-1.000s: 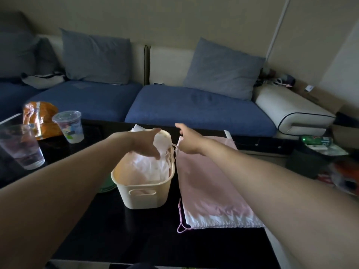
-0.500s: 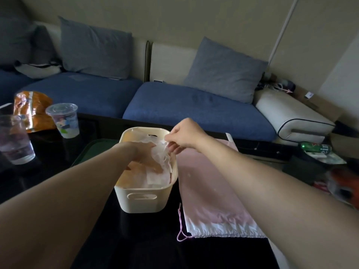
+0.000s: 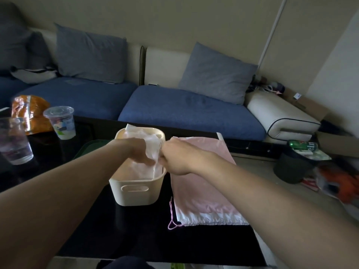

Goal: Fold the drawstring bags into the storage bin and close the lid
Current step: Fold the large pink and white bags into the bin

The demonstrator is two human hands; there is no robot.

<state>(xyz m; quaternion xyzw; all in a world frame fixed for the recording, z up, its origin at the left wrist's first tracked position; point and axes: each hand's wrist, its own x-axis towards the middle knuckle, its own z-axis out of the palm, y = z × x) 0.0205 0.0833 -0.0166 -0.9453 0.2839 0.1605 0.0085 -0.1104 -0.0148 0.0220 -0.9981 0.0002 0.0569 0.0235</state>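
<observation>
At the bottom of the frame the dark table (image 3: 136,239) fills the near ground, and on it, right of centre, a pink drawstring bag (image 3: 202,183) lies flat and unfolded, its white hem and pink cord nearest the viewer. Just left of it, touching or nearly so, stands the cream storage bin (image 3: 136,191), open-topped, with a white bag (image 3: 153,144) bunched inside and poking above the far rim. Both hands meet over the bin's right edge: the left hand (image 3: 138,150) is down inside the bin with its fingers around the white fabric, and the right hand (image 3: 174,158) pinches the same fabric at the rim. By the look of it the job is partway: one bag is being tucked in, the pink one is yet to be folded, and the lid is not on; a green shape (image 3: 87,150) behind the left arm may be it. Further off, at left, stand two plastic cups (image 3: 60,121) and an orange packet (image 3: 29,111), then the blue sofa (image 3: 184,111).
</observation>
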